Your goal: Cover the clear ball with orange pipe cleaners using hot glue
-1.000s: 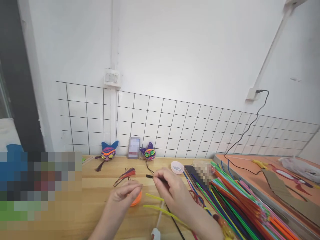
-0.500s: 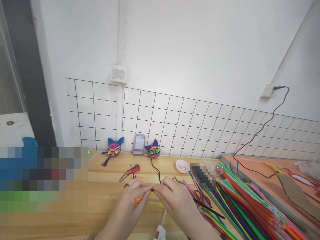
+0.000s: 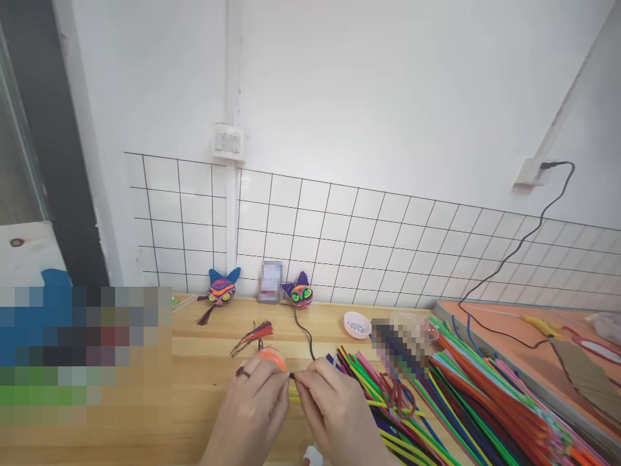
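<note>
My left hand [image 3: 255, 401] and my right hand [image 3: 334, 404] meet low in the middle of the view, fingertips pinched. A short stretch of dark pipe cleaner [image 3: 292, 376] shows between them; the rest is hidden by my fingers. A dark loop [image 3: 243, 372] circles one of my left fingers. Just behind the left hand, an orange rounded object [image 3: 272, 357] is partly covered. Yellow pipe cleaners [image 3: 294, 396] lie on the table under the hands. The white end of what looks like a glue gun [image 3: 313, 455] shows below, mostly hidden by the right hand.
Loose coloured pipe cleaners [image 3: 485, 388] and red-handled scissors [image 3: 400, 396] lie to the right. A pink bowl [image 3: 358, 325] of small pieces stands behind. Two colourful eared heads [image 3: 222, 290] sit by the wall grid, with a tassel [image 3: 257, 331] nearer. A black cable [image 3: 306, 333] crosses the table.
The hands have drawn slightly apart and turned, exposing more of the dark piece between them. The black pipe cleaner length that stuck out right of my right hand no longer shows there.
</note>
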### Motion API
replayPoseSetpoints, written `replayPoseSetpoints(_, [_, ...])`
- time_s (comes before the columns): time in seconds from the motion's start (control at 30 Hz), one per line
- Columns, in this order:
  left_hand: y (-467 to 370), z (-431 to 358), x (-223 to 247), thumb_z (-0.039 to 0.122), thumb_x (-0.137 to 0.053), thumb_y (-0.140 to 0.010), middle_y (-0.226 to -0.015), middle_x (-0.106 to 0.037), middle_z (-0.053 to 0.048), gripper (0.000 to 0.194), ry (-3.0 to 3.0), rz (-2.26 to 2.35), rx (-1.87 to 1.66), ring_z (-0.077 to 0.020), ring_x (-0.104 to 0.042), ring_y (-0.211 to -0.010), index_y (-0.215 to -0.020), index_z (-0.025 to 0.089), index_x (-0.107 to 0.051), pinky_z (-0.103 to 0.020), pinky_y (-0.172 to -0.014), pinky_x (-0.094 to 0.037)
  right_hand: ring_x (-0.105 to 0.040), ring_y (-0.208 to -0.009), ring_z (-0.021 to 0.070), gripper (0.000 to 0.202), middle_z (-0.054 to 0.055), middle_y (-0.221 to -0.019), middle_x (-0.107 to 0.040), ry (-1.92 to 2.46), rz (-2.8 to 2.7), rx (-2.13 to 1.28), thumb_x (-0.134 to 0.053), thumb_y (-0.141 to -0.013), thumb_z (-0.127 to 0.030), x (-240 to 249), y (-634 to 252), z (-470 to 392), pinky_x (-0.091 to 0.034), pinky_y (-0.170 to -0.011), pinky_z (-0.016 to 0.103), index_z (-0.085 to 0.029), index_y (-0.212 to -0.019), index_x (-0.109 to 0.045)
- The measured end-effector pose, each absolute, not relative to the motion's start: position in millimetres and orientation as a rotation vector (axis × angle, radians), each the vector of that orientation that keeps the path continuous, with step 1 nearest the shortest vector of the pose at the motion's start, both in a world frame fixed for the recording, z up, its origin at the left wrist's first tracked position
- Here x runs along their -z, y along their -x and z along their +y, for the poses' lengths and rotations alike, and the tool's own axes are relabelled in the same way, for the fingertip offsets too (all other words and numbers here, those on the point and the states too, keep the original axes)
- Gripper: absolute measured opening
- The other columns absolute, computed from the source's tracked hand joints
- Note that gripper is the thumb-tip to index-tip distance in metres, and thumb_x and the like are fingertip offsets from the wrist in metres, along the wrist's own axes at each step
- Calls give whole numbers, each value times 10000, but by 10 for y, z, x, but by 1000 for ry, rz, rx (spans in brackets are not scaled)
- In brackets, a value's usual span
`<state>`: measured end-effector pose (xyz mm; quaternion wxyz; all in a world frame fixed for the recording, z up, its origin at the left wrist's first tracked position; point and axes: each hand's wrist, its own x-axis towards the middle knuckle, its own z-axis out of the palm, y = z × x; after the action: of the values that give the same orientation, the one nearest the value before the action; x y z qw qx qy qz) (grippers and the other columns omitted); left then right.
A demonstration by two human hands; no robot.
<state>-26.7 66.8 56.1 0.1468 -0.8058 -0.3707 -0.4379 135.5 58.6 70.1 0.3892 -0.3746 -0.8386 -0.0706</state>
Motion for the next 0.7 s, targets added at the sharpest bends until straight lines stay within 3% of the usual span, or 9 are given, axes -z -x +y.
replayPoseSetpoints(0.27, [231,654,-469,185,-495,-829,-671,-656,-22,181,2423,-1466,1637,-182,-622,-641,-692,231,-603,-275,-596,-501,-577,-580,174,217,80,-711,-603,876,-2060,185,-438,-884,-110,-710,-1286,530,-462,-501,259,-145,-929,-647])
replayPoseSetpoints(0.5, [178,581,-537,305,-516,-824,-718,-666,-24,200,2500,-1735,1891,-212,-625,-725,-679,246,-641,-280,-669,-488,-571,-564,161,222,71,-705,-601,873,-2051,227,-423,-897,-112,-713,-1288,512,-450,-494,248,-152,-939,-638])
replayPoseSetpoints(0.7, [213,644,-595,510,-483,-814,-628,-535,-5,373,2898,-1894,2040,-190,-487,-646,-609,220,-596,-284,-613,-402,-570,-636,152,243,53,-766,-586,948,-2150,64,-396,-935,-170,-867,-1489,551,-462,-563,237,-191,-893,-634])
